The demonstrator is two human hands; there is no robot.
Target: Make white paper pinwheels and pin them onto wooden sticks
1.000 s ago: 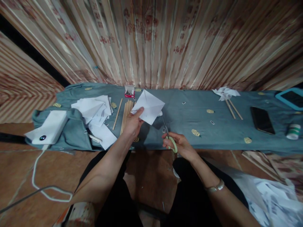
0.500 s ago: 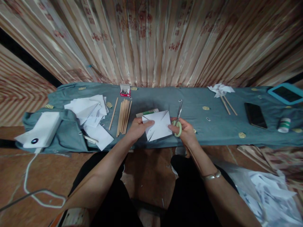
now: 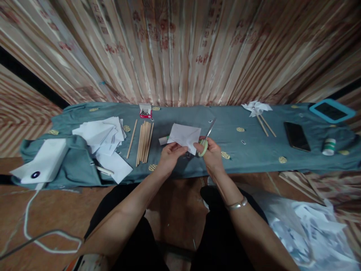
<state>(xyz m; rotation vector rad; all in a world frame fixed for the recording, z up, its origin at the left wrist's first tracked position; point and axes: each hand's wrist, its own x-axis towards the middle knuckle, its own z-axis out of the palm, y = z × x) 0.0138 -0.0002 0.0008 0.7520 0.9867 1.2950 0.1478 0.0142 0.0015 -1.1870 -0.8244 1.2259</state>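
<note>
A square sheet of white paper (image 3: 184,134) is held up over the cloth between my two hands. My left hand (image 3: 172,156) pinches its near left edge between thumb and fingers. At the paper's near right side, my right hand (image 3: 210,152) is closed round scissors (image 3: 203,146) with pale green handles, their metal blades pointing up and away to the right. The right thumb also touches the paper. Behind the paper's left side lies a white and green tube (image 3: 163,140), partly hidden.
Left on the green cloth (image 3: 180,165) are wooden sticks (image 3: 144,143), a red box of pins (image 3: 145,112), stacked papers (image 3: 101,131) and a white device (image 3: 46,160). Rightward lie paper pinwheels (image 3: 256,109), a phone (image 3: 296,135), a glue stick (image 3: 329,146) and a blue-framed tablet (image 3: 332,111).
The paper has been turned and tilted, its slit corners now less visible. My left hand has shifted to its near edge, closer to my right hand. The scissors stay in my right hand.
</note>
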